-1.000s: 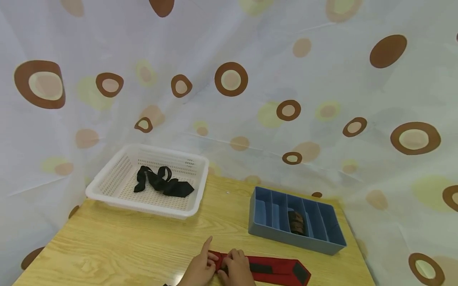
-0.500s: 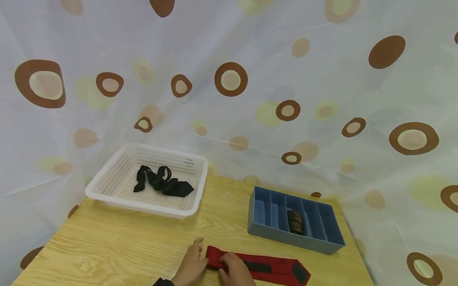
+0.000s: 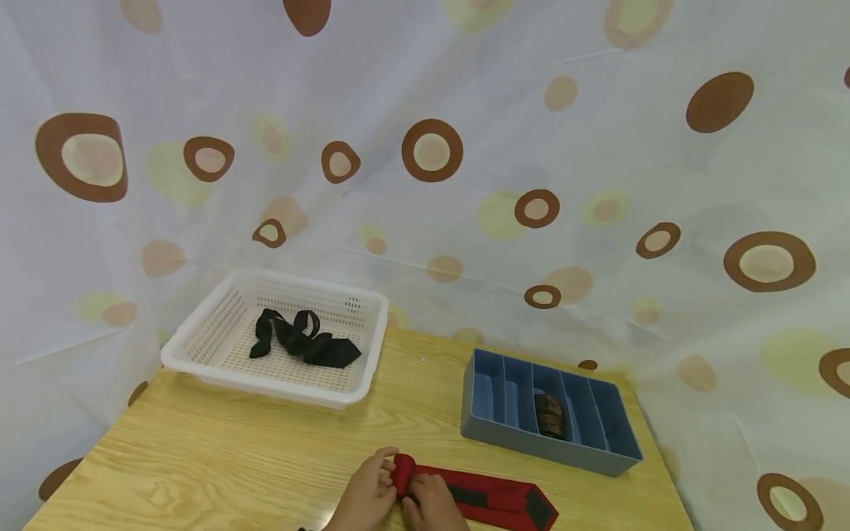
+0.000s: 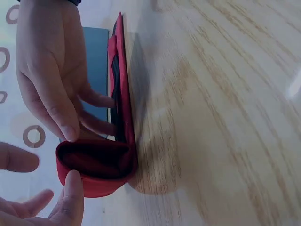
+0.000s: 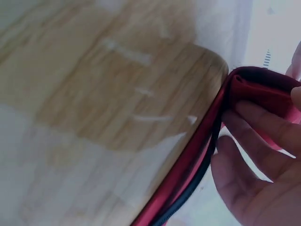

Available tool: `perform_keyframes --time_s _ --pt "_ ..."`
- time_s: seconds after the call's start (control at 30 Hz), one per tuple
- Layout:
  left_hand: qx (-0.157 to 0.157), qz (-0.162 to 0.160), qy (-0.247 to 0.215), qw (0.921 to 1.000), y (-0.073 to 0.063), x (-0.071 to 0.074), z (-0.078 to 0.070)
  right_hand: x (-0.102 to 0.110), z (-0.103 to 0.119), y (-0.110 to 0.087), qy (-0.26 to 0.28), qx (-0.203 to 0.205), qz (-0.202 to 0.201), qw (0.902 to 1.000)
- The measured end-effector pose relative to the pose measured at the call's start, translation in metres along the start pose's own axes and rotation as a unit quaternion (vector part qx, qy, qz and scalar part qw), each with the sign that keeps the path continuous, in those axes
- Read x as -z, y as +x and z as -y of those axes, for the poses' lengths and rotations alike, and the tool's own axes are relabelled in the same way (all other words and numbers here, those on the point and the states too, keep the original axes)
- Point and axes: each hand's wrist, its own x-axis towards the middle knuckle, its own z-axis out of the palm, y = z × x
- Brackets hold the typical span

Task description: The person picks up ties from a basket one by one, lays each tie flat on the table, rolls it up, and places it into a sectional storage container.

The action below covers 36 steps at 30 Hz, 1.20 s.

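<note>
Room over the table [image 3: 279, 450] between basket [image 3: 255, 382] and hands [image 3: 365, 493]; rightward, the blue box [image 3: 551, 447] (high-walled) as obstacle.

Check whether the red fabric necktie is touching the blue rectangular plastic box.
Apart. The head view shows a strip of wooden tabletop between the red fabric necktie and the near wall of the blue rectangular plastic box.
</note>
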Motion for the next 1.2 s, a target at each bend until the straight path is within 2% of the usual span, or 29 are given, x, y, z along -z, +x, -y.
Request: perform_keyframes --time_s 0.07,0.17,0.23,0.37,0.53,0.67,0.73,0.83,0.93,1.07,1.2 --pt "-0.001 0.008 0.009 0.9999 0.000 0.000 0.000 0.001 0.001 0.000 -0.006 -0.018 -0.002 0.9998" --pt "-0.004 0.017 0.036 0.9992 0.006 0.000 0.003 0.004 0.003 0.002 0.004 -0.060 0.021 0.9980" --pt "-0.013 0.019 0.058 0.9980 0.011 0.001 0.005 0.006 0.003 0.003 0.006 -0.070 0.033 0.9970" --pt "-0.029 0.012 0.091 0.9953 0.021 0.002 0.006 0.007 0.001 0.003 -0.001 -0.063 0.040 0.9973" --pt "-0.026 0.023 0.066 0.9972 0.024 -0.002 0.001 0.007 -0.005 0.002 0.011 -0.042 0.044 0.9981" --pt "-0.031 0.028 0.058 0.9974 0.026 -0.011 -0.002 0.010 -0.010 0.001 0.065 -0.074 0.020 0.9950" --pt "-0.034 0.031 0.060 0.9972 0.027 -0.015 -0.003 0.011 -0.012 -0.001 0.101 -0.106 -0.006 0.9892" --pt "-0.036 0.042 0.055 0.9970 0.027 -0.021 -0.002 0.011 -0.012 -0.006 0.115 -0.129 -0.046 0.9839" --pt "-0.042 0.063 0.053 0.9957 0.027 -0.026 0.000 0.012 -0.012 -0.010 0.075 -0.108 -0.076 0.9884" --pt "-0.037 0.087 0.030 0.9951 0.029 -0.027 0.003 0.013 -0.011 -0.014 0.020 -0.051 -0.076 0.9956" --pt "-0.001 0.054 0.039 0.9978 0.030 -0.023 0.007 0.014 -0.008 -0.015 0.004 -0.052 -0.060 0.9968"
